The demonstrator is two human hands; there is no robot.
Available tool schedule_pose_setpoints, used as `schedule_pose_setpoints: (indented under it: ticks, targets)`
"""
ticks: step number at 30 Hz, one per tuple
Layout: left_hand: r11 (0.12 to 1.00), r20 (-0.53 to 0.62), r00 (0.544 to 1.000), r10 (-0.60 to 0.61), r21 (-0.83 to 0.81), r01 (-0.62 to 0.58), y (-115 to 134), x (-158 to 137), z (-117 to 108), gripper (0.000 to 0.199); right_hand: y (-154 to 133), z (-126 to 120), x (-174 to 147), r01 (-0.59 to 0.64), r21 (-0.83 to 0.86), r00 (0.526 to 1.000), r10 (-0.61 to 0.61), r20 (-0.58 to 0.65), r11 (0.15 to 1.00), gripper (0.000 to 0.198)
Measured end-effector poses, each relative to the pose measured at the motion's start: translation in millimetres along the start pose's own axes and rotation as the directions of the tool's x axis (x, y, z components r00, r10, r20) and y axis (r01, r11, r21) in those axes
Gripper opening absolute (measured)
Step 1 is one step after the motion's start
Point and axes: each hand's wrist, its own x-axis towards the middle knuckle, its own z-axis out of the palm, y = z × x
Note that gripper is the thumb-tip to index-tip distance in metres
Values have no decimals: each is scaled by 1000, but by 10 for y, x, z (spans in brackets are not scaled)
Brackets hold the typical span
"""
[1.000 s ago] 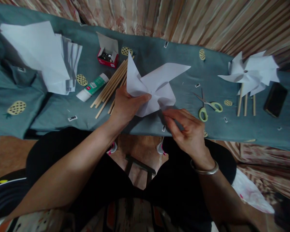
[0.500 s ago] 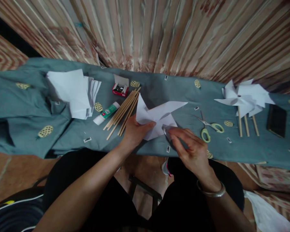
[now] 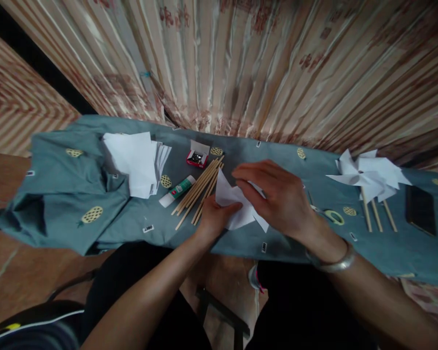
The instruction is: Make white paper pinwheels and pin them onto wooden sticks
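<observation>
A white paper pinwheel (image 3: 241, 218) lies in front of me on the cloth, some of its blades behind my right hand. My left hand (image 3: 219, 214) grips its left side, thumb pressed near the centre. Over the pinwheel's far right side reaches my right hand (image 3: 275, 194), fingers stretched out to the left with a gap between thumb and fingertips. I see nothing between them. Left of the pinwheel is a bundle of thin wooden sticks (image 3: 197, 189). Beside the bundle lies a glue stick (image 3: 177, 191), and behind it stands a small red box (image 3: 197, 154) of shiny metal pieces.
A stack of white paper (image 3: 135, 163) lies on the left of the green cloth (image 3: 288, 148). To the right are scissors (image 3: 334, 217), partly behind my right hand, finished pinwheels on sticks (image 3: 372, 175) and a dark phone (image 3: 421, 210). A pleated curtain (image 3: 241, 63) hangs behind.
My right hand has moved from the pinwheel's near right blade up and over to its far side, leaving that blade. My left hand keeps hold. The view has tilted upward.
</observation>
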Motion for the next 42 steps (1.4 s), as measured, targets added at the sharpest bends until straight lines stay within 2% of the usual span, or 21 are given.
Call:
schedule_pose_setpoints:
  ticks: [3, 5, 8, 11, 15, 20, 25, 31, 42]
  targets:
    - [998, -16, 1000, -27, -56, 26, -31, 13, 28, 26, 191, 326, 520, 91, -117, 984, -71, 162, 989, 21]
    - [992, -12, 998, -66, -105, 65, -67, 11, 50, 25, 310, 595, 789, 139, -144, 957, -96, 275, 980, 21]
    - [982, -5, 992, -124, -148, 122, -111, 3, 66, 22, 442, 930, 1032, 163, -119, 925, -110, 363, 979, 20]
    - [977, -3, 988, -151, -155, 149, -116, -3, 62, 17, 495, 1101, 1131, 192, -173, 903, -104, 417, 966, 15]
    - [971, -7, 985, -172, -168, 168, -59, -25, 62, 14, 464, 1154, 1184, 200, -283, 869, -37, 493, 938, 9]
    - [975, -9, 982, -187, -122, 184, 3, -58, 75, 14, 393, 1161, 1227, 176, -356, 830, 56, 554, 918, 13]
    - [982, -18, 984, -180, -70, 178, -28, -49, 70, 14, 393, 1154, 1233, 149, -359, 826, 84, 557, 921, 19]
    - [987, -4, 988, -153, -49, 153, -53, -42, 57, 13, 428, 1155, 1212, 111, -362, 833, 112, 542, 926, 17]
    - [982, -9, 984, -176, -69, 175, -57, -40, 69, 14, 404, 1152, 1197, 13, -330, 826, 175, 535, 944, 21]
